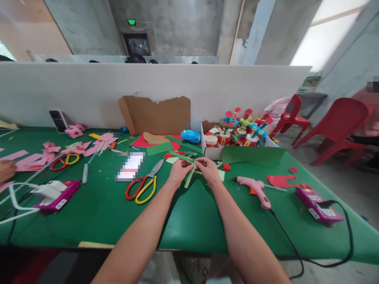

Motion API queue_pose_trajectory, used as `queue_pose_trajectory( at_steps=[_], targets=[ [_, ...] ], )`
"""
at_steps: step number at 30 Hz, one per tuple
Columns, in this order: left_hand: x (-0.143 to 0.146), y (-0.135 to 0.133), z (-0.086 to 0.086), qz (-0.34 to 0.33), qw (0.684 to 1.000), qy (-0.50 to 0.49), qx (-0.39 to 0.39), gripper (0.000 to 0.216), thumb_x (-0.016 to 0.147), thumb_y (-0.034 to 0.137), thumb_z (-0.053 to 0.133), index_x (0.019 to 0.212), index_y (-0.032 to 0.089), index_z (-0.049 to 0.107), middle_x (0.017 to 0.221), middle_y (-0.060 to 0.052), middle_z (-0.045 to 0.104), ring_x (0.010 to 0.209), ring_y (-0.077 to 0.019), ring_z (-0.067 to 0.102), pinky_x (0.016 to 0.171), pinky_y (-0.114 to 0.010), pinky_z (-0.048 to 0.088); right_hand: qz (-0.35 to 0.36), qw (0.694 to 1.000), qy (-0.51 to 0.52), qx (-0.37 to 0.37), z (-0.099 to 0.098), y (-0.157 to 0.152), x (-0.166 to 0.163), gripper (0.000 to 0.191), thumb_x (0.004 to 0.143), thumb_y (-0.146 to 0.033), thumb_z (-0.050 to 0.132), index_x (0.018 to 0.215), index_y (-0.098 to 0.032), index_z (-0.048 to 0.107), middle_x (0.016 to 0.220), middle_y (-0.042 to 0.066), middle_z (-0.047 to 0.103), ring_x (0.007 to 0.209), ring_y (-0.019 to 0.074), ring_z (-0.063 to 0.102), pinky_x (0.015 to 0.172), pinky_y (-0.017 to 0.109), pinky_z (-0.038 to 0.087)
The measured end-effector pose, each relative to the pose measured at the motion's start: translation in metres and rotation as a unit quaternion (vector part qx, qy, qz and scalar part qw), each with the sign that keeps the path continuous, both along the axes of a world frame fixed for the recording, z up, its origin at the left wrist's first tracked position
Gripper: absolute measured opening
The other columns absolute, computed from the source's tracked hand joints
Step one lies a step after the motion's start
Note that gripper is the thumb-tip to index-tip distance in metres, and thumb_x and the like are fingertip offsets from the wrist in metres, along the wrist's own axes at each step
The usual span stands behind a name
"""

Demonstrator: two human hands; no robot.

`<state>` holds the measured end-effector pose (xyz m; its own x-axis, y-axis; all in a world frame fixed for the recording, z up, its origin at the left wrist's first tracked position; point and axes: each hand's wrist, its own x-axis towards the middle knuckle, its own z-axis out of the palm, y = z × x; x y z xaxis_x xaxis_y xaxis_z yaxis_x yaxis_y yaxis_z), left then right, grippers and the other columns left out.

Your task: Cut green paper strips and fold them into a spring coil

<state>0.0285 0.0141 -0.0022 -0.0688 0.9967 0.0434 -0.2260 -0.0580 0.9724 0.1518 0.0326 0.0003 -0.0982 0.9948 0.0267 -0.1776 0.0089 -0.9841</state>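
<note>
My left hand (178,171) and my right hand (208,169) meet over the middle of the green table (97,213), both pinched on crossed strips of green paper (189,176). One strip hangs down between the hands, the other slants up to the left. Scissors with red and yellow handles (144,184) lie just left of my left hand. A pink glue gun (255,189) lies to the right of my right hand.
A white box of colourful craft figures (237,134) stands behind my hands, with green and red paper sheets and cardboard by the white divider. Power strips (318,205) (57,194) lie at both sides. Pink paper scraps and another person's hand (6,169) are far left. Red chairs stand right.
</note>
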Motion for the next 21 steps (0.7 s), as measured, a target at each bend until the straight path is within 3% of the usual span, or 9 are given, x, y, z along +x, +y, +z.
queue_pose_trajectory(
  at_steps=[3,9,17,21],
  targets=[
    [0.000,0.000,-0.002,0.005,1.000,0.003,0.001,0.034,0.052,0.034,0.080,0.076,0.014,0.066,0.071,-0.005,0.070,0.068,-0.0184,0.064,0.069,-0.030,0.048,-0.014,1.000,0.000,0.003,-0.002,0.001,-0.001,0.027,0.057,-0.039,0.076,0.071,-0.019,0.065,0.060,-0.002,0.063,0.054,0.0129,0.057,0.061,0.031,0.053],
    [0.000,0.002,-0.007,0.075,0.996,0.031,-0.029,0.029,0.052,0.036,0.080,0.066,0.015,0.065,0.064,-0.003,0.068,0.061,-0.0159,0.061,0.061,-0.027,0.046,-0.040,0.999,0.003,0.018,-0.005,-0.001,-0.007,0.023,0.059,-0.037,0.074,0.070,-0.019,0.064,0.058,-0.002,0.063,0.053,0.0131,0.058,0.060,0.030,0.052],
    [-0.001,0.001,-0.006,0.102,0.991,0.073,-0.046,0.029,0.052,0.038,0.076,0.065,0.014,0.066,0.060,-0.003,0.067,0.056,-0.0148,0.059,0.055,-0.025,0.043,-0.044,0.999,0.029,-0.012,-0.005,-0.005,-0.011,0.029,0.056,-0.038,0.075,0.075,-0.017,0.065,0.056,-0.003,0.064,0.051,0.0111,0.058,0.059,0.027,0.052],
    [-0.002,0.003,-0.011,0.103,0.990,0.095,-0.031,0.030,0.056,0.040,0.074,0.068,0.013,0.067,0.061,-0.004,0.068,0.055,-0.0152,0.059,0.055,-0.025,0.043,-0.037,0.998,0.043,-0.032,-0.004,-0.006,-0.010,0.026,0.055,-0.037,0.076,0.068,-0.017,0.066,0.054,-0.003,0.063,0.051,0.0115,0.058,0.058,0.027,0.052]
  ],
)
